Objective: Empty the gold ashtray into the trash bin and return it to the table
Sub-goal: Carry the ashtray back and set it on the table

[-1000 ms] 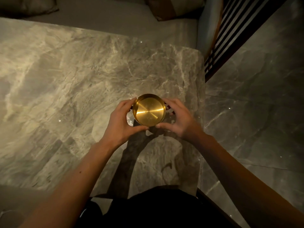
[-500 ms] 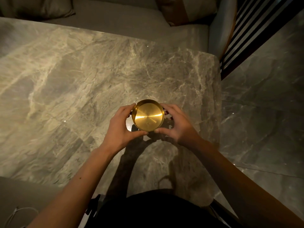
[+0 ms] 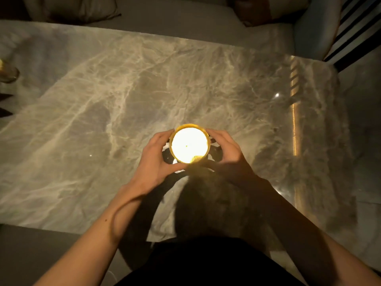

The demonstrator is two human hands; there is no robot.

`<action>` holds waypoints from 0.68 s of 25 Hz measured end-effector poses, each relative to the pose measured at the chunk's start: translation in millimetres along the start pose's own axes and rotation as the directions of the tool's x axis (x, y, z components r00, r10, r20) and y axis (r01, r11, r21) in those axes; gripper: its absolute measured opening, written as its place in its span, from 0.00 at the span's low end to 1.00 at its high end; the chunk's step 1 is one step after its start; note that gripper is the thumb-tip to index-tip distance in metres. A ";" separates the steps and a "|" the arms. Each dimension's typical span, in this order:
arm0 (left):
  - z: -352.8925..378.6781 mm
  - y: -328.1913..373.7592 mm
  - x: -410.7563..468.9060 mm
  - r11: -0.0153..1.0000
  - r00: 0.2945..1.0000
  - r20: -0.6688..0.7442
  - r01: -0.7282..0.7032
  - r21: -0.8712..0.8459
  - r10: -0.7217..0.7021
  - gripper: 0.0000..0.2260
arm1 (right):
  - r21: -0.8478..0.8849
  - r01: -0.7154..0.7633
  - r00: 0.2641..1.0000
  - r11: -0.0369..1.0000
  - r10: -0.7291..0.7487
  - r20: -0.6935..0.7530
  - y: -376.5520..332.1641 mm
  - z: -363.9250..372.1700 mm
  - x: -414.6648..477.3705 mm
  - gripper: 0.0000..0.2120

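Note:
The round gold ashtray [image 3: 189,145] is held between both hands just over the grey marble table [image 3: 103,112], near its front middle. Glare from a lamp whites out its inside, so I cannot tell what lies in it. My left hand [image 3: 154,162] wraps its left side, thumb under the near rim. My right hand [image 3: 228,155] cups its right side. Whether the base touches the table is hidden by fingers and shadow. No trash bin is in view.
A sofa seat [image 3: 185,19] with cushions [image 3: 72,7] runs behind the table. A small glassy object [image 3: 7,73] stands at the table's far left edge. Tiled floor [image 3: 362,120] lies to the right, past a slatted panel [image 3: 354,23].
The view has shifted so the table's right edge lies further right. The ashtray, still in both hands, now reflects a bright glare over its whole inside.

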State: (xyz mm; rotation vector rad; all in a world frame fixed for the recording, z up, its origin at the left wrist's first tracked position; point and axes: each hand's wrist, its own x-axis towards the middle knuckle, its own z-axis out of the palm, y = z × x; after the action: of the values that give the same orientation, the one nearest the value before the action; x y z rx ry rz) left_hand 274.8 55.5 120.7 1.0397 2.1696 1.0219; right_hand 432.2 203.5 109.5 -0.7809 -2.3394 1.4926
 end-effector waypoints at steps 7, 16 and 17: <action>-28.5 -22.0 -21.0 0.999 0.997 -0.049 0.050 -0.013 -0.051 0.40 | -0.039 0.072 0.996 0.997 -0.070 0.063 -9.6 34.6 10.2 0.36; -55.3 -39.6 -49.0 0.983 0.967 -0.177 0.185 -0.003 -0.183 0.43 | 0.004 -0.009 0.965 1.000 0.008 0.261 -13.1 80.2 34.0 0.39; -60.9 -44.1 -51.1 0.980 0.963 -0.187 0.198 -0.001 -0.195 0.43 | 0.014 -0.001 0.966 1.000 -0.003 0.258 -17.8 87.9 35.7 0.38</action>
State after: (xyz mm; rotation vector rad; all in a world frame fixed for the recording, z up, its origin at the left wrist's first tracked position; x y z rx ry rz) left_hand 242.3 -29.2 127.0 0.7420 2.3804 1.0437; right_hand 355.0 151.3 84.4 -0.6134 -2.5077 1.6993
